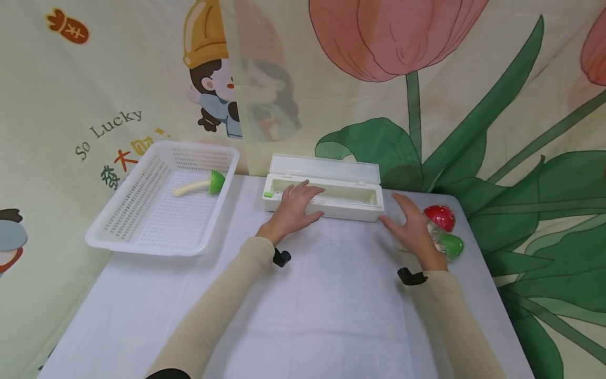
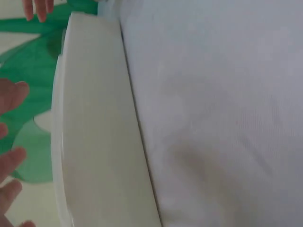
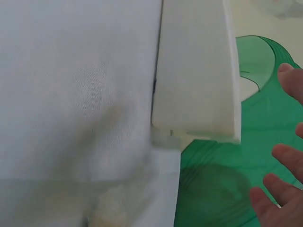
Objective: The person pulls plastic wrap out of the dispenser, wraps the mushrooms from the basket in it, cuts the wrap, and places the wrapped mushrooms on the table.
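A long, narrow white box (image 1: 347, 211) stands near the back edge of the table, its clear-looking lid (image 1: 326, 169) raised behind it. Inside its left end shows a small bright green piece (image 1: 268, 195). My left hand (image 1: 294, 208) is over the left half of the box with fingers spread, holding nothing. Just off the box's right end is my right hand (image 1: 411, 229), also empty, thumb apart from the fingers. Both wrist views show the box's plain front wall (image 2: 99, 118), with loose fingers (image 3: 284, 194) beyond it in the right one.
On the left stands a white perforated basket (image 1: 142, 247). A green-capped, mushroom-shaped thing (image 1: 216, 182) with a pale stalk lies in it. Right of my right hand lie a red-capped piece (image 1: 440, 217) and a green-capped piece (image 1: 451, 246) in shiny wrap. A printed cloth (image 1: 279, 31) hangs behind.
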{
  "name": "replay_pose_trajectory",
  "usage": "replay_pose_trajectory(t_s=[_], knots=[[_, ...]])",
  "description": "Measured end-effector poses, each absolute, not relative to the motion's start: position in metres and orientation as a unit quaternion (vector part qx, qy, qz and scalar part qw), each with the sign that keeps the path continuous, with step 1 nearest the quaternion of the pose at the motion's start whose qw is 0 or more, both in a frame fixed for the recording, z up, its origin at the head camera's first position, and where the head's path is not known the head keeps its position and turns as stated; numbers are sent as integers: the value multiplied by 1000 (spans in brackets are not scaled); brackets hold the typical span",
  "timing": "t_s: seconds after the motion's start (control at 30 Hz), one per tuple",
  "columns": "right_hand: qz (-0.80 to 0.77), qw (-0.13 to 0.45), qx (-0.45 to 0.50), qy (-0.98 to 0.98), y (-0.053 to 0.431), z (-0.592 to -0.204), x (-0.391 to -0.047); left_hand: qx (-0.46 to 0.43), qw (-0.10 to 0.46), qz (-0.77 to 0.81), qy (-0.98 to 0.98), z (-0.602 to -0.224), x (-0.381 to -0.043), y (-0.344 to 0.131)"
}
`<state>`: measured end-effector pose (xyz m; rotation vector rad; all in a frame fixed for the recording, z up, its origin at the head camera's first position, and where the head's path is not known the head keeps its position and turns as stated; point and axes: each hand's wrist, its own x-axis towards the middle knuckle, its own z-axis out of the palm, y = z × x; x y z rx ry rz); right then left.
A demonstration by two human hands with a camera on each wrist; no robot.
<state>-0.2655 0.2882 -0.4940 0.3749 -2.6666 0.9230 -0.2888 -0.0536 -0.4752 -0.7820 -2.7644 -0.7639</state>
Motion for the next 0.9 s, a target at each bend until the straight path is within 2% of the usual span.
replay_pose_trajectory(t_s=[0.3, 0.6, 0.9], knots=[[310, 112, 165, -929, 270, -503, -287, -177, 56, -218, -958, -483, -307, -106], [296, 177, 206, -916, 253, -512, -301, -142, 67, -229, -961, -495, -311, -134], [283, 183, 210, -918, 244, -514, -306, -149, 90, -221, -960, -499, -311, -134]])
